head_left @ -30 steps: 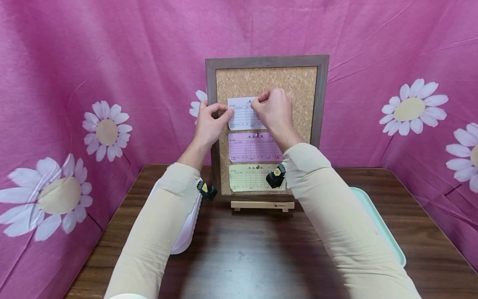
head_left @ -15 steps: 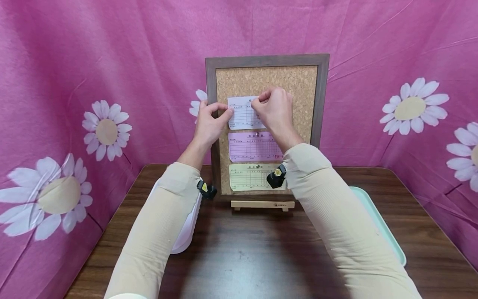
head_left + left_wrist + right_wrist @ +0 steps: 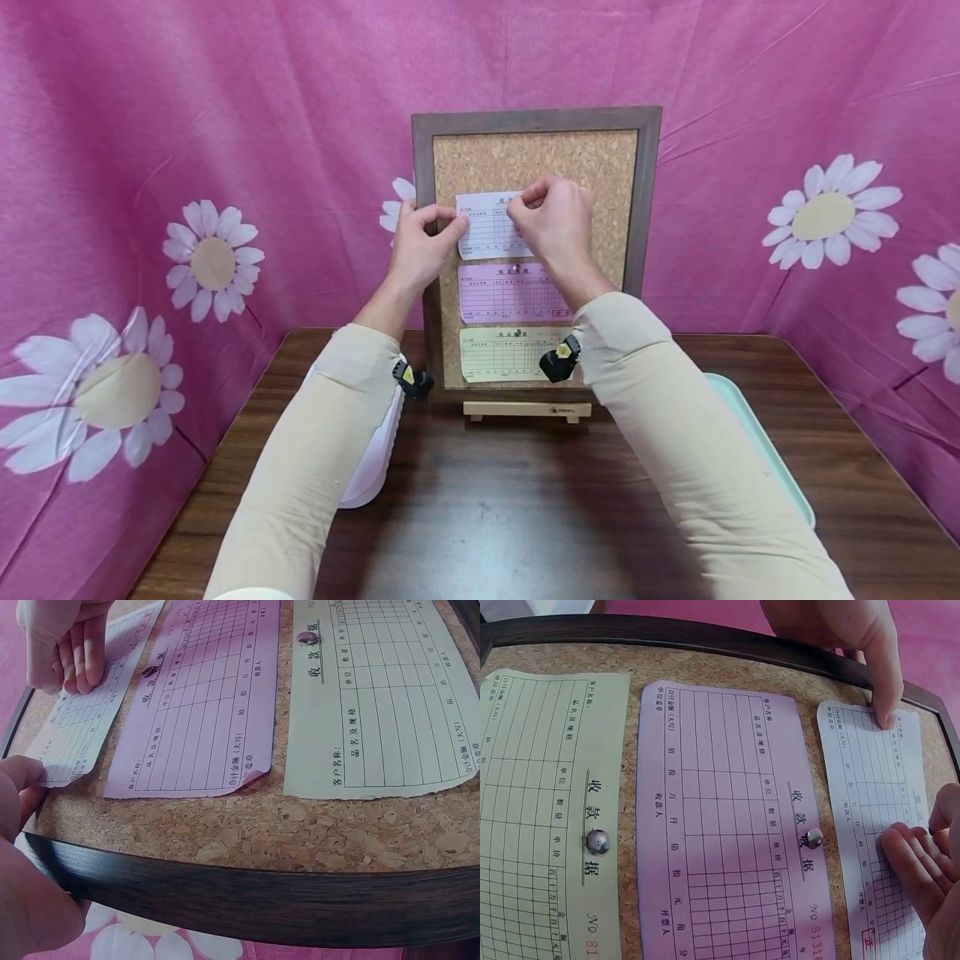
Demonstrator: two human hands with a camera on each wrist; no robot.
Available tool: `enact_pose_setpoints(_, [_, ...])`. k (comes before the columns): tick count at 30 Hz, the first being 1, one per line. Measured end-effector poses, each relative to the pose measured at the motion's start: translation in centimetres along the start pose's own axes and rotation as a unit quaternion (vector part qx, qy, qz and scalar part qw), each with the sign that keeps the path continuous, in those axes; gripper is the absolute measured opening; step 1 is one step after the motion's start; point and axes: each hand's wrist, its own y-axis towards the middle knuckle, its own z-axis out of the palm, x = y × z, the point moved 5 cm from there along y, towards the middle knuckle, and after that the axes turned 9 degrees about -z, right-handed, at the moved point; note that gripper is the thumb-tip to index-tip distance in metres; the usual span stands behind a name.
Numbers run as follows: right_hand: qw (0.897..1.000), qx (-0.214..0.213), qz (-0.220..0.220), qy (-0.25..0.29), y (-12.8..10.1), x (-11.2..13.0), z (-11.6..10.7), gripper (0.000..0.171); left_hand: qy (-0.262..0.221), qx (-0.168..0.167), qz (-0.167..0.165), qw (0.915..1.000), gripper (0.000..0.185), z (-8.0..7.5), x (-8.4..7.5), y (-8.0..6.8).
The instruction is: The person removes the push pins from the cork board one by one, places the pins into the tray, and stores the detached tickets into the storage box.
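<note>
A framed cork board (image 3: 647, 208) stands upright on a small wooden easel (image 3: 525, 410). Three slips hang on it: pale white on top (image 3: 483, 229), purple in the middle (image 3: 510, 293), yellow at the bottom (image 3: 498, 354). Round pins (image 3: 814, 838) (image 3: 597, 841) hold the purple (image 3: 720, 810) and yellow (image 3: 540, 787) slips. My left hand (image 3: 416, 246) grips the board's left frame, its index finger (image 3: 877, 675) pressing the white slip's (image 3: 870, 780) corner. My right hand (image 3: 551, 221) pinches thumb and forefinger at that slip's top middle; what they pinch is hidden.
The board stands at the back of a dark wooden table (image 3: 487, 517). A white tray (image 3: 371, 475) lies under my left forearm and a mint tray (image 3: 765, 454) to the right. Pink daisy cloth (image 3: 225, 125) closes in the back and both sides.
My right hand has edged slightly right and up at the top of the white slip. The left hand keeps its hold on the frame and slip.
</note>
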Motion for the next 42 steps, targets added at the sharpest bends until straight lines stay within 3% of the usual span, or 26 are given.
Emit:
enact_pose_setpoints(17, [0.999, -0.001, 0.029, 0.042, -0.6, -1.3, -0.8, 0.021, 0.007, -0.004, 0.005, 1.0000, 0.025, -0.1, -0.2, -0.2])
enact_pose_setpoints(27, [0.999, 0.009, 0.039, 0.032, -1.0, -1.9, -1.5, 0.021, 0.010, -0.009, 0.022, 0.9997, 0.025, -0.4, -0.3, -0.2])
enact_pose_setpoints(42, [0.998, -0.010, 0.012, 0.057, -1.3, -2.3, -2.0, 0.020, 0.005, -0.017, 0.016, 0.9997, 0.025, -0.9, -0.1, -0.3])
